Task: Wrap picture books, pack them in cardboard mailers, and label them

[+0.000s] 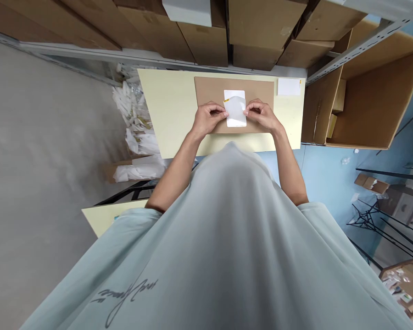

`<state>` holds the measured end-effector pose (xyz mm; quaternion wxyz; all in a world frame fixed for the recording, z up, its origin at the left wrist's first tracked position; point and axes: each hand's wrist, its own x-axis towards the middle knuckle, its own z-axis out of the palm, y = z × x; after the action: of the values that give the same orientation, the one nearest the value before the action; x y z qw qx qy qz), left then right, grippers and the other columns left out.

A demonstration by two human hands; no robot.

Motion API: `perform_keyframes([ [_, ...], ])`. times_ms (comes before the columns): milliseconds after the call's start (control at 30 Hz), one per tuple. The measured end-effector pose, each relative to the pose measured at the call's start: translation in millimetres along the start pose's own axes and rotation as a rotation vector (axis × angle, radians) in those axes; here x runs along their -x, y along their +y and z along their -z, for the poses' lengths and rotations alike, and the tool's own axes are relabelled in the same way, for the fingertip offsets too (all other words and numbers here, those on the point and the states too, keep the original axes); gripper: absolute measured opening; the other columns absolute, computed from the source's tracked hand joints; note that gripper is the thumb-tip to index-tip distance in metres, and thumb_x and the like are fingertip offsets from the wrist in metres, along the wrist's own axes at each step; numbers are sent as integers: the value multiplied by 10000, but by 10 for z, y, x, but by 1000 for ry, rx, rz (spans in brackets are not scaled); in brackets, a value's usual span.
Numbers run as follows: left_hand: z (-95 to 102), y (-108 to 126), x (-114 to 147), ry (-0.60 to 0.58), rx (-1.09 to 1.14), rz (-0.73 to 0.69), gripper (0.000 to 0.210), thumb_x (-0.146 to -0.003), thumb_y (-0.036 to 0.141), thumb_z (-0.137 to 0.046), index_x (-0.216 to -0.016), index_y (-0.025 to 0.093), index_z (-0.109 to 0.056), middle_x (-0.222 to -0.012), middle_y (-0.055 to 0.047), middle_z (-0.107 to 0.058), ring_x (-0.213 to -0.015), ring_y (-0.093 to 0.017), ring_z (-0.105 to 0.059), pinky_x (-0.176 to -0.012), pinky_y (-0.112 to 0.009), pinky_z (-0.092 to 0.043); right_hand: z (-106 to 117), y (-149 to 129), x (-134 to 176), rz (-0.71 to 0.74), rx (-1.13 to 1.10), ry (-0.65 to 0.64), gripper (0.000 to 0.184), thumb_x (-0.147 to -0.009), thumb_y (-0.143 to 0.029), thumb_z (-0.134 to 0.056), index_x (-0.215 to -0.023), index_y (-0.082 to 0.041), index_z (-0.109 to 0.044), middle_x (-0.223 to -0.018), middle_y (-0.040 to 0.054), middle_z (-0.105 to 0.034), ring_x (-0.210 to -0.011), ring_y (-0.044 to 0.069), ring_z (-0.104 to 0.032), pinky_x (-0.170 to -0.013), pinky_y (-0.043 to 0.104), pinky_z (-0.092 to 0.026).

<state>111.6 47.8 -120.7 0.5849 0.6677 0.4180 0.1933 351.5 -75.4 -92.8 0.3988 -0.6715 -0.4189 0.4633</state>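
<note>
A flat brown cardboard piece (258, 91) lies on the pale yellow tabletop (172, 105). Over its middle is a white rectangular paper, perhaps a label (236, 120), with a curved sheet layer across it and a small yellow mark at the upper left. My left hand (209, 119) pinches the paper's left edge between thumb and forefinger. On the opposite edge, my right hand (264, 115) pinches it the same way. Whether the layers are joined, I cannot tell.
A white paper stack (289, 87) with a yellow mark lies at the table's right corner. Beyond stand shelved cardboard boxes (261, 27). A large open carton (375, 101) is at right. Crumpled white paper (134, 110) is heaped left of the table.
</note>
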Motion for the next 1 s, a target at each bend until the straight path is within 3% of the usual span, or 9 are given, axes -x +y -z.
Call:
perform_keyframes([
  [300,34,-117,-7,-19,-27,-31,144,-859,290,-914,-904,215,-800,-1034,-52,-838,-997,-223,-759,-980,-360,-613,37,47,19,47,-47,-3,502,-852,-720,-984,-869,-264,-774,-1069,41,-714,-1139,251,-683,-1123,439,-581],
  [633,-259,-158,-27,203,-153,-20,19,-987,214,-831,-984,219,-849,-1034,-55,-824,-889,-199,-721,-935,-362,-601,-283,319,-109,43,94,305,611,-998,-861,-740,-935,-256,-693,-959,23,-685,-930,203,-634,-962,394,-612],
  [833,-325,-154,-2,268,-265,-74,55,-1013,223,-806,-993,251,-850,-1049,-67,-820,-1015,-261,-739,-1027,-433,-601,-362,329,-158,-7,176,359,509,-1077,-747,-706,-932,-260,-675,-945,26,-708,-945,222,-663,-1051,450,-633],
  [1000,-346,-131,2,250,-334,-51,78,-1033,222,-782,-996,255,-842,-1085,-86,-811,-1102,-302,-739,-1068,-474,-589,-400,328,-146,-30,283,380,438,-1148,-642,-634,-946,-254,-664,-944,38,-704,-979,246,-684,-1100,500,-621],
])
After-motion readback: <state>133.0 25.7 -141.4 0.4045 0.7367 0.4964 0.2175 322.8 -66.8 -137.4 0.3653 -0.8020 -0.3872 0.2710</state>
